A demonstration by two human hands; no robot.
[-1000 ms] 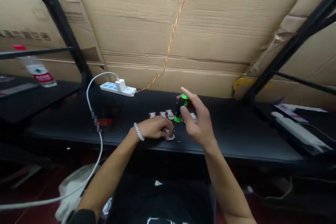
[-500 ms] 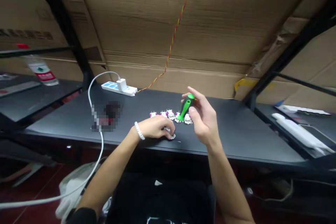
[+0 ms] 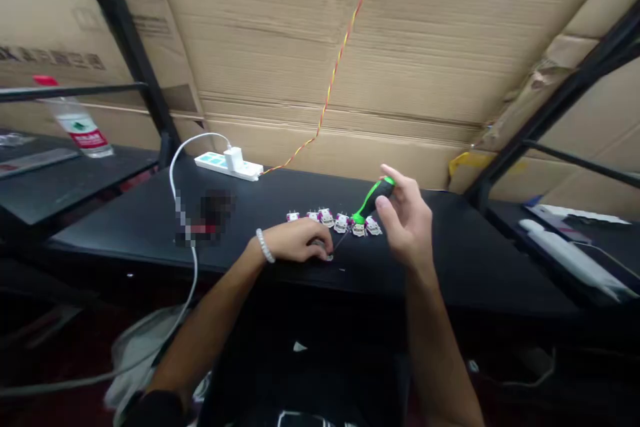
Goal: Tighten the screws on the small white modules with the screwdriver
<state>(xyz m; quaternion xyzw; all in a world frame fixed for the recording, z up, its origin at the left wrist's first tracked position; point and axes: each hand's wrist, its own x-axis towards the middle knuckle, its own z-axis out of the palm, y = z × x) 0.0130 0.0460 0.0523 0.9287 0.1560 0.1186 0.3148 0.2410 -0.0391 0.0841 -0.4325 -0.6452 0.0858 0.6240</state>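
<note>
My left hand [image 3: 300,240] is closed on a small white part [image 3: 329,257] against the black tabletop, its fingers covering most of it. In my right hand [image 3: 407,217] is a screwdriver [image 3: 375,199] with a green and black handle, tilted so that its thin shaft slants down and left to the part under my left fingertips. Just beyond my hands lies a row of several small white and purple pieces [image 3: 341,223], their kind too small to make out. A tiny pale sliver [image 3: 342,269] rests near the table's front edge.
A white power strip [image 3: 215,161] with a plugged-in charger [image 3: 233,159] sits at the back left. Its white cable [image 3: 194,280] runs down the left side. A water bottle [image 3: 83,130] stands on the left shelf. Black metal posts [image 3: 540,120] flank the table [image 3: 465,247].
The screwdriver handle has swung to the right and leans over more, my right hand moving with it. My left hand stays on the part. Another white piece shows at the row's right end.
</note>
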